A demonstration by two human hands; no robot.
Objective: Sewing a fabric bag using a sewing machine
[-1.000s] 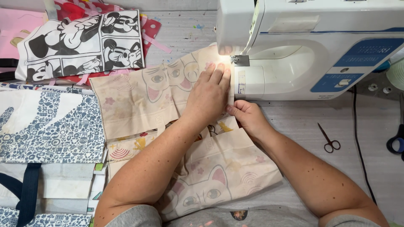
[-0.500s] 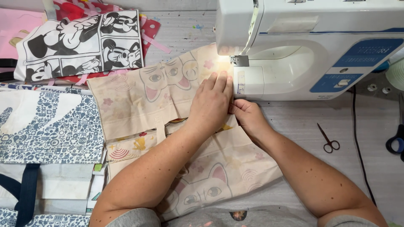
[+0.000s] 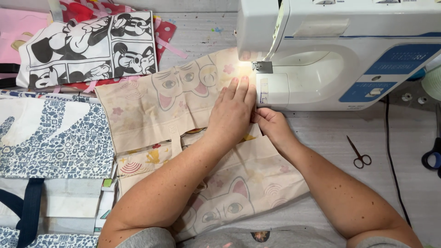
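Nearest, the cream cat-print fabric (image 3: pixel 151 103) spreads across the table, running far toward the white sewing machine (image 3: pixel 340 50). The right hand (image 3: pixel 271 125) pinches the fabric's edge just near the machine's bed. The left hand (image 3: pixel 233 110) lies flat on the fabric, fingers stretched out and pressing beside the presser foot (image 3: pixel 261 66). Small scissors (image 3: pixel 359 154) lie well to the right.
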